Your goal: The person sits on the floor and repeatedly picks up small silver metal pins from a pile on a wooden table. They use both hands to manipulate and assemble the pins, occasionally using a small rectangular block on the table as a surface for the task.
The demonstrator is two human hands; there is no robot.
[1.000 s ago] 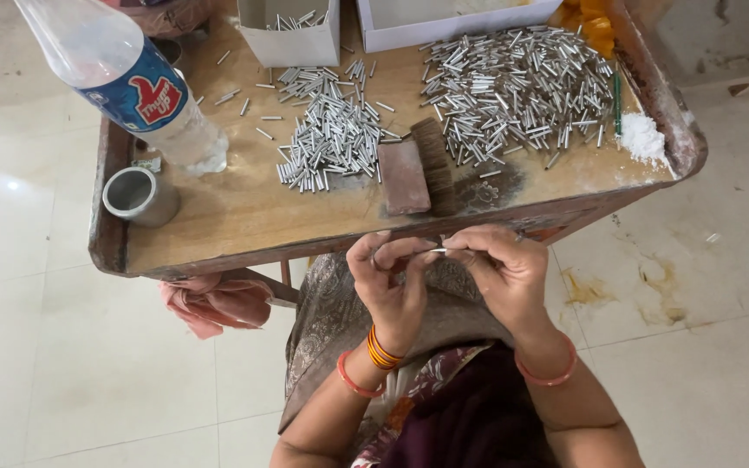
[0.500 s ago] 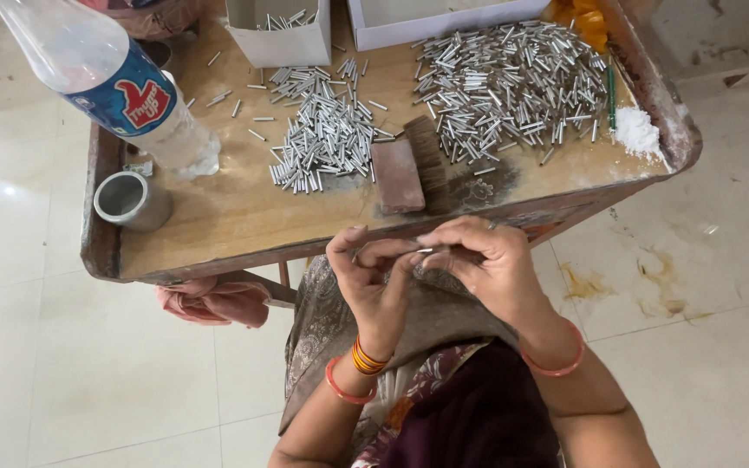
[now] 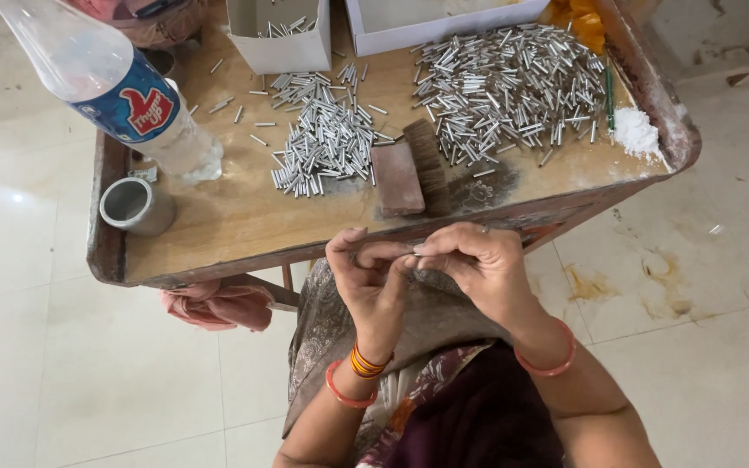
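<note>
Pretty sure anyone would call my spot a small home workshop: I sit on a tiled floor (image 3: 28,260) at a low wooden tray table (image 3: 244,217). On that table are heaps of little metal tubes (image 3: 504,87), a brush (image 3: 409,169) in front of them, and cardboard boxes (image 3: 279,35) behind them.

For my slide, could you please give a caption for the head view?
Left hand and right hand pinch a small metal tube beside a wooden tray of tubes.

Left hand (image 3: 373,276), right hand (image 3: 478,264) raised, fingers pinched together, touching.
</note>
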